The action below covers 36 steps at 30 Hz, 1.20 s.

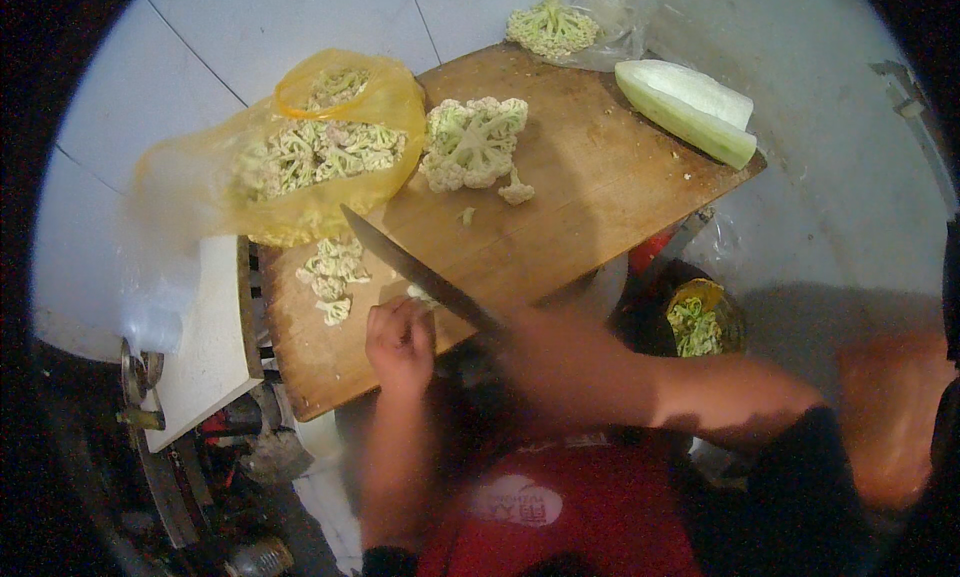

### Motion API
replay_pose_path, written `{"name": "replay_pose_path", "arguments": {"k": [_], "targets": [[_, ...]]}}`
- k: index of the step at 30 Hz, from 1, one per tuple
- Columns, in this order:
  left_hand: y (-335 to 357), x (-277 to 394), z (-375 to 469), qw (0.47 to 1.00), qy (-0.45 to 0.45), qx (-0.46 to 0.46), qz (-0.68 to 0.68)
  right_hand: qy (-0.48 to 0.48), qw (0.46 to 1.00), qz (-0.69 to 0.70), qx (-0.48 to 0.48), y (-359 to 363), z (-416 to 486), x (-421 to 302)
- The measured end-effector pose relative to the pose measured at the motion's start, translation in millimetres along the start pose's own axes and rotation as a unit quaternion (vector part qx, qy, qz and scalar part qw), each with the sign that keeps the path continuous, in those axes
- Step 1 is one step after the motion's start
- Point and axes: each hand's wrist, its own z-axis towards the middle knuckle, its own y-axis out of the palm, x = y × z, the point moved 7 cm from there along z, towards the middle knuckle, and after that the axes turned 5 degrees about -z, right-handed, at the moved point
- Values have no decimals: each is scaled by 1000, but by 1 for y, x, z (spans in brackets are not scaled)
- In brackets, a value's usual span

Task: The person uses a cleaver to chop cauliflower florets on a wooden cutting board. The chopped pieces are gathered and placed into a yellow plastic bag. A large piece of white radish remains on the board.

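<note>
My right hand (pixel 536 337), blurred, grips a large kitchen knife (pixel 427 274) whose dark blade slants up and left over a wooden cutting board (pixel 540 239). At the board's near edge, my left hand (pixel 401 337) is curled beside a small white cauliflower piece (pixel 418 293); whether its fingers hold anything is hidden. Cut cauliflower florets (pixel 330 269) lie to its upper left. Farther back sits a larger cauliflower chunk (pixel 472 143), with a small floret (pixel 516 190) beside it. A yellow plastic bag (pixel 300 220) full of cauliflower pieces lies open over the board's left side.
A cut pale green gourd or melon (pixel 682 115) rests at the board's right corner. More cauliflower (pixel 553 27) lies by a clear plastic bag (pixel 611 29) at the back. Below the right side stands a container with green scraps (pixel 696 325). A white board (pixel 214 329) adjoins on the left.
</note>
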Motion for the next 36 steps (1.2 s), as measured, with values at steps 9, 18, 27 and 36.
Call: {"name": "replay_pose_path", "arguments": {"k": [9, 18, 27, 36], "targets": [[1, 0, -2, 999, -22, -23, -19, 19, 999, 18, -28, -6, 6, -15], [1, -3, -4, 999, -2, -27, -39, 11, 999, -3, -52, 0, 6, -17], [-2, 1, -2, 998, -33, -33, -33, -66, 997, -46, -21, 23, 0, -2], [-1, -6, -7, 997, -54, -43, -45, -43, 999, 4, -32, 4, -30, 6]]}}
